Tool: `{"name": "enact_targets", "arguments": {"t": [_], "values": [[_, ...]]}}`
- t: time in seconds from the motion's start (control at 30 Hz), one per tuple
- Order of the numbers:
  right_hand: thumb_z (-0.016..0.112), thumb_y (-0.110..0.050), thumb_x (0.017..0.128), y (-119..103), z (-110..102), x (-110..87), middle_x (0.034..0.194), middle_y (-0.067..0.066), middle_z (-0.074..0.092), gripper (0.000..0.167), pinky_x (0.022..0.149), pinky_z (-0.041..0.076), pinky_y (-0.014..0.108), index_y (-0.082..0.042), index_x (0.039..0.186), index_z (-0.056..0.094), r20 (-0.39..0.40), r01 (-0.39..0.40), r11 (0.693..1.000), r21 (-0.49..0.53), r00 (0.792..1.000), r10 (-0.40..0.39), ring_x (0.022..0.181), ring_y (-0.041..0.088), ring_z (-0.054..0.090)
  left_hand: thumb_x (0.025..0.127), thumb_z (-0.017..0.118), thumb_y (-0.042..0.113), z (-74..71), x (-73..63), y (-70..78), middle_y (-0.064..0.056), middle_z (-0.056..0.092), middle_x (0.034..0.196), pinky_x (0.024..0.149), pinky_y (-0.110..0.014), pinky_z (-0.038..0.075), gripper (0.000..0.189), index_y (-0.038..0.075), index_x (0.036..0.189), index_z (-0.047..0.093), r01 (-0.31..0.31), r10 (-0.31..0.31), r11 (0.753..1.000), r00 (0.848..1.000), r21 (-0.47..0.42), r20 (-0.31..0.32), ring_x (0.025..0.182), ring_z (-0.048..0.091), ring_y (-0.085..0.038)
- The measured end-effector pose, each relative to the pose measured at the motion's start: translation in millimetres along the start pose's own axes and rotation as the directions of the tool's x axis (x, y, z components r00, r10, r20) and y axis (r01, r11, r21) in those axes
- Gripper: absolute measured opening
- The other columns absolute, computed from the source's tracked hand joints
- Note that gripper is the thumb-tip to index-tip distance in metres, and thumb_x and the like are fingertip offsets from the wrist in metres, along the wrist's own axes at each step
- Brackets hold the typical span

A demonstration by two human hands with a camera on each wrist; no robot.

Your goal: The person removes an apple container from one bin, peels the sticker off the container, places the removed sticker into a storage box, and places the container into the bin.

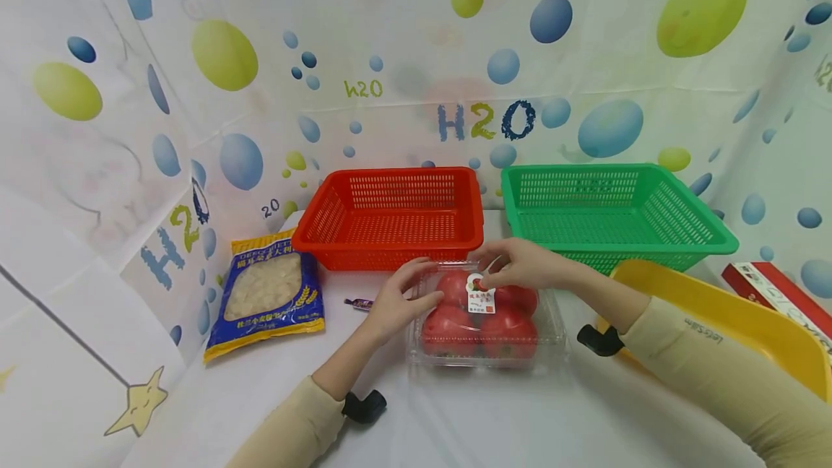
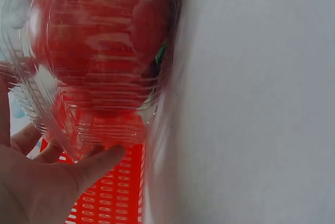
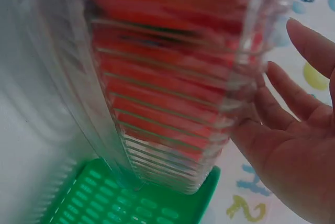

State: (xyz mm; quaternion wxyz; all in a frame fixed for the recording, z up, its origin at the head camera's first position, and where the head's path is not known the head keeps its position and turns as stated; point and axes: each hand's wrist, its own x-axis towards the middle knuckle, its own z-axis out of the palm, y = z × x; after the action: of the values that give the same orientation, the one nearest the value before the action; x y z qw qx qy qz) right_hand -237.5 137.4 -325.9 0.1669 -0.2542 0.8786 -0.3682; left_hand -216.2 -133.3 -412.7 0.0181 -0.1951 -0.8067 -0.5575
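A clear plastic clamshell box (image 1: 552,323) of several red tomatoes (image 1: 448,327) sits on the white table, with a white and red label (image 1: 479,295) on its lid. My left hand (image 1: 406,298) is at the box's back left corner, thumb and fingers spread; in the left wrist view its thumb (image 2: 102,166) lies right at the box's edge. Over the back of the lid, my right hand (image 1: 520,266) has its thumb by the label and its fingers loosely bent. In the right wrist view those fingers (image 3: 293,93) stand spread beside the box, some tips hidden behind it.
A red basket (image 1: 390,255) and a green basket (image 1: 617,244) stand behind the box. A blue and yellow bag of pasta (image 1: 266,287) lies left, near a small purple wrapped item (image 1: 359,304). To the right are a yellow tray (image 1: 656,276) and a red and white box (image 1: 773,291).
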Motion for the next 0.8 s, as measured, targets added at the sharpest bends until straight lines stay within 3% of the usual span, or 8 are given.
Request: {"name": "enact_targets", "arguments": {"t": [0.4,0.8], "values": [[0.081,-0.018,0.087,-7,12,7.8,0.107,0.002,0.067,0.045,0.082,0.058,0.037,-0.005,0.127,0.066,-0.042,0.036,0.986,-0.165,0.998,-0.044,0.101,0.024,0.059,0.089,0.078,0.020,-0.5,0.9,-3.4,-0.006,0.045,0.152,0.109,-0.056,0.039,0.050,0.014,0.136,0.063,-0.021,0.021,0.999,1.000,-0.049,0.004,0.140,0.039,-0.030],[0.078,-0.017,0.090,-7,11,10.9,0.089,0.002,0.062,0.032,0.074,0.055,0.032,-0.006,0.116,0.065,-0.018,0.006,0.982,-0.189,1.000,-0.010,0.086,0.022,0.057,0.088,0.078,0.022,0.9,1.4,-4.6,-0.002,0.047,0.150,0.104,-0.054,0.046,0.047,0.019,0.133,0.065,0.001,-0.001,1.000,1.000,-0.023,0.002,0.133,0.047,-0.030]]}}
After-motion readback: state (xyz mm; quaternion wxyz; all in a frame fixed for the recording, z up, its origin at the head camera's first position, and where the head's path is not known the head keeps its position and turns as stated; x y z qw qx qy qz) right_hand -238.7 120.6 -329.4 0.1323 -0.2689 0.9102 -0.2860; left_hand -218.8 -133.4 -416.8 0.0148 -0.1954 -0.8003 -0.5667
